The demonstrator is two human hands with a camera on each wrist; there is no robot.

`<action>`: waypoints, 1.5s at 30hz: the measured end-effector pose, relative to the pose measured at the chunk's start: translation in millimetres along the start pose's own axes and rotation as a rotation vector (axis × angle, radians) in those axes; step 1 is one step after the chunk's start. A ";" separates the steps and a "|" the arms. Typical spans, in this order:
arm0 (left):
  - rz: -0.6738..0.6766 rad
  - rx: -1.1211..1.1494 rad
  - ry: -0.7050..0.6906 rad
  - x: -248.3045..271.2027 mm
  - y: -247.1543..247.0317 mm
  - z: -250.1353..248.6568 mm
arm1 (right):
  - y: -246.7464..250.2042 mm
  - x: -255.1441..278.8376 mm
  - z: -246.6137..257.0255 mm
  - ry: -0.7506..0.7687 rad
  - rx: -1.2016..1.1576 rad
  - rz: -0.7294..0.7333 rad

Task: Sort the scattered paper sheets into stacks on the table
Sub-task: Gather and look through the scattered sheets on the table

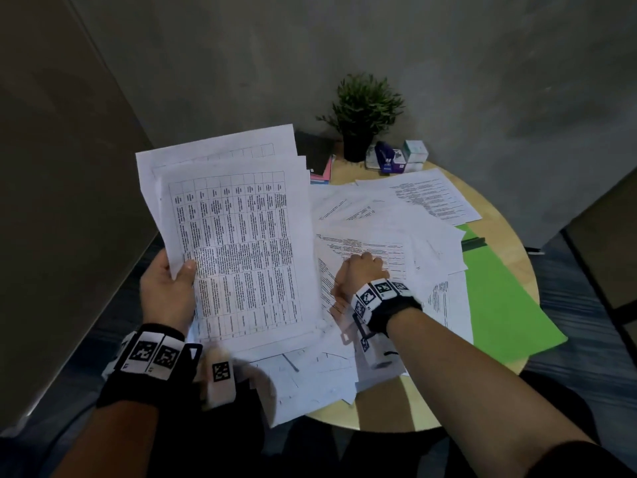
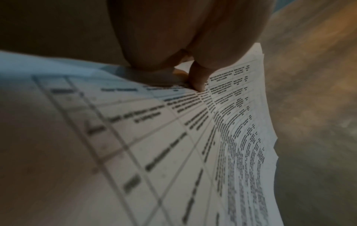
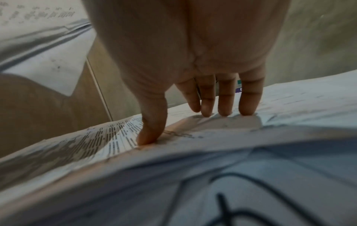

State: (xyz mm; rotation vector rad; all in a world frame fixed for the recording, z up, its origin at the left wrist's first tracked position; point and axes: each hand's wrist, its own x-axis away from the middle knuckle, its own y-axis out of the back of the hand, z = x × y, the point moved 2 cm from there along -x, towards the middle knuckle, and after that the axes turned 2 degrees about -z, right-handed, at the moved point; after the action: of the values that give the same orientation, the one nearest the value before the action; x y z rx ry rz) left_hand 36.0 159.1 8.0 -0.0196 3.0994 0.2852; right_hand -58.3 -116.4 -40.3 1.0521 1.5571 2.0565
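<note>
Left hand [image 1: 169,288] pinches a fanned bundle [image 1: 238,243] that may slip; right hand [image 1: 362,274], fingers spread, presses loose sheets [image 1: 396,215] and may drag several off the counter [image 1: 496,215].

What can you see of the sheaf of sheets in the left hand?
The sheaf is several white paper sheets, fanned unevenly so their top edges stagger. The front sheet bears a printed black grid table, its text running sideways. It is held raised and tilted above the table's near-left edge, bowing slightly. The left hand pinches its lower left edge, thumb on the printed face. Nothing else visibly touches it.
</note>
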 end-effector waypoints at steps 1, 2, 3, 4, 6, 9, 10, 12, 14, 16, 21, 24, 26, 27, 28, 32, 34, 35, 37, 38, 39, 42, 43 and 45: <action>0.002 0.007 0.003 -0.1 0.4 0.1 | -0.8 -1.3 -0.3 0.004 -0.018 0.007; 0.007 0.015 0.004 0.0 0.2 0.1 | 0.4 -0.6 -0.5 0.012 -0.028 0.007; 0.012 0.020 0.005 -0.2 -0.3 0.4 | -0.6 -2.0 -0.3 0.016 -0.027 0.010; 0.022 0.028 0.002 0.0 -1.7 0.3 | 0.0 -2.3 0.8 0.014 -0.015 0.016; 0.038 0.054 0.004 1.0 -4.3 0.4 | -1.3 -4.1 3.8 0.003 0.041 0.023; 0.051 0.083 0.020 3.1 -6.3 1.0 | -2.1 -5.3 3.5 -0.013 -0.088 0.020; 0.057 0.086 0.021 3.8 -6.6 0.7 | -1.0 -4.0 2.3 0.007 -0.167 0.012; 0.064 0.091 0.027 4.1 -6.5 1.0 | 6.2 0.8 -3.7 0.073 -0.267 -0.032; 0.069 0.102 0.036 3.7 -6.9 0.2 | 18.5 4.3 -15.9 0.113 -0.380 -0.075; 0.073 0.118 0.044 3.2 -9.5 -2.1 | 35.0 7.4 -32.1 0.151 -0.560 -0.074; 0.145 0.173 0.100 4.7 -28.6 -6.6 | 80.5 37.4 -63.8 0.285 -1.117 -0.128; 0.233 0.205 0.124 10.7 -45.2 -11.9 | 97.7 60.5 -71.0 0.390 -1.521 -0.065; 0.286 0.232 0.142 17.1 -55.3 -18.9 | 102.8 70.9 -74.7 0.443 -1.699 -0.001; 0.317 0.247 0.148 20.1 -60.4 -21.8 | 103.1 73.8 -75.9 0.451 -1.738 0.013; 0.354 0.257 0.150 23.5 -65.9 -25.1 | 102.5 76.5 -77.2 0.458 -1.754 0.027; 0.474 0.287 0.164 37.1 -82.2 -34.6 | 99.3 83.2 -82.0 0.462 -1.687 0.037; 0.448 0.290 0.146 41.8 -84.2 -40.5 | 99.7 87.2 -87.3 0.436 -1.689 0.013; 0.426 0.283 0.129 44.2 -84.1 -44.7 | 100.9 89.7 -90.8 0.429 -1.692 0.001; 0.386 0.252 0.073 47.5 -83.9 -50.9 | 101.7 90.4 -99.1 0.406 -1.619 -0.050; 0.371 0.226 0.037 48.4 -84.6 -52.5 | 102.1 90.1 -102.7 0.394 -1.540 -0.083; 0.362 0.204 0.003 50.2 -85.5 -54.3 | 102.1 89.4 -104.9 0.381 -1.457 -0.124; 0.354 0.178 -0.069 61.1 -92.0 -59.6 | 99.4 82.2 -106.7 0.331 -1.226 -0.233; 0.354 0.176 -0.100 65.9 -95.0 -61.6 | 98.6 80.2 -105.1 0.314 -1.194 -0.269; 0.347 0.173 -0.174 75.4 -101.4 -68.1 | 100.1 80.8 -99.6 0.289 -1.170 -0.356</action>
State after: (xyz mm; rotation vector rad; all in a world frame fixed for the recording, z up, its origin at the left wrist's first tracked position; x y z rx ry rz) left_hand -39.7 46.3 54.1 0.5207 2.9259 0.0209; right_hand -169.7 -162.3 69.1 0.0363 0.3384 2.3086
